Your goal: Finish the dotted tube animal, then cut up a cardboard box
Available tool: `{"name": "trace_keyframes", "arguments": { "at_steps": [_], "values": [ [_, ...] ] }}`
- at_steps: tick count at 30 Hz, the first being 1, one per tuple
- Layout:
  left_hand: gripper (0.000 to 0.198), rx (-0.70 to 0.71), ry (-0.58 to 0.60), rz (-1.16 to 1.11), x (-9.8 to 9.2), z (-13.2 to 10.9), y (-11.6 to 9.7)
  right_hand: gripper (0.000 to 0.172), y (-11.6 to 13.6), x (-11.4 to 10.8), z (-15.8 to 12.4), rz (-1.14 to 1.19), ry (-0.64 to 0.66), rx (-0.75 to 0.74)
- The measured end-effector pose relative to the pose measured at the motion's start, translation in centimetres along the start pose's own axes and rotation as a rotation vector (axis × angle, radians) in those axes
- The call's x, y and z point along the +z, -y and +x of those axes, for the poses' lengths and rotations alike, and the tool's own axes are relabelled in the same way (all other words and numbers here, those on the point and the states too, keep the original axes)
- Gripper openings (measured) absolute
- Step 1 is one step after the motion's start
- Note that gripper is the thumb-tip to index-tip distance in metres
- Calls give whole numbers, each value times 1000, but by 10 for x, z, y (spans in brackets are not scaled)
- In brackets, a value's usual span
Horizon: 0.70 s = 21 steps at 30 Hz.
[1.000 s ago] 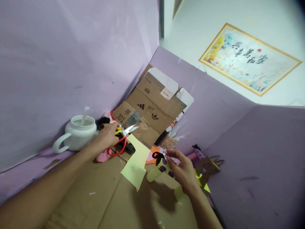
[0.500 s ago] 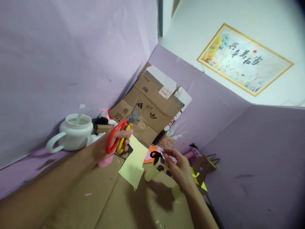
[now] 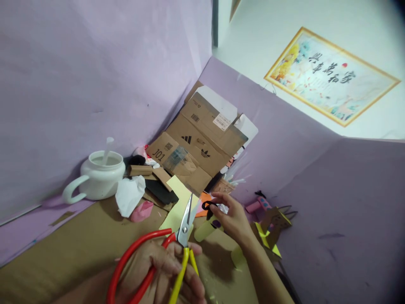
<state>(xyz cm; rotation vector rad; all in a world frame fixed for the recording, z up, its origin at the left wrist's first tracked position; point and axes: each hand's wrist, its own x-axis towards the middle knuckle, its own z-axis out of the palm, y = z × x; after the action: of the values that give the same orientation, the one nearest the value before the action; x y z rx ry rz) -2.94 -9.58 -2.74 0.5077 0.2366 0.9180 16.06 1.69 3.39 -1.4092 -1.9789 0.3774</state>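
My left hand (image 3: 163,264) is closed round a pair of scissors (image 3: 184,230) with one red and one yellow handle. The metal blades point up and away, almost together. Thumb and fingers of my right hand (image 3: 233,219) pinch a black curled strip (image 3: 207,205) at the top of a pale yellow paper figure (image 3: 204,232). Purple spots mark the figure, and its tube-like parts rest on the cardboard surface; my right hand hides much of its body. Beyond the scissors lies a sheet of pale yellow paper (image 3: 177,198).
A white mug-like pot (image 3: 103,179) stands at the left wall near crumpled white paper (image 3: 130,195), pink paper (image 3: 142,212) and a black piece (image 3: 161,192). An opened cardboard box (image 3: 196,145) leans in the corner. Right of my hand sits a brown paper figure (image 3: 276,223).
My left hand has moved down and closer to me with the scissors, uncovering the papers behind it. My right hand stays at the figure, with its fingers now around the black strip.
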Motion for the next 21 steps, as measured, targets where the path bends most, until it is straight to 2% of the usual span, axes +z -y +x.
{"name": "trace_keyframes", "arguments": {
  "at_steps": [4, 8, 12, 17, 21],
  "values": [
    [35, -109, 98, -21, -3, 4, 2, 30, -2, 1, 0, 20, -29, -38],
    [32, -152, 153, -52, -5, 8, -2, 30, -3, 1, -1, 29, -46, -60],
    [31, -163, 181, -91, -4, 13, -2, 30, -3, 2, -2, 71, -51, -57],
    [30, -156, 194, -137, 0, 24, 11, 31, -4, 3, -3, 104, -49, -40],
    [37, -168, 183, -177, 7, 31, 15, 30, -4, 3, -4, 126, -43, -49]
  ]
}}
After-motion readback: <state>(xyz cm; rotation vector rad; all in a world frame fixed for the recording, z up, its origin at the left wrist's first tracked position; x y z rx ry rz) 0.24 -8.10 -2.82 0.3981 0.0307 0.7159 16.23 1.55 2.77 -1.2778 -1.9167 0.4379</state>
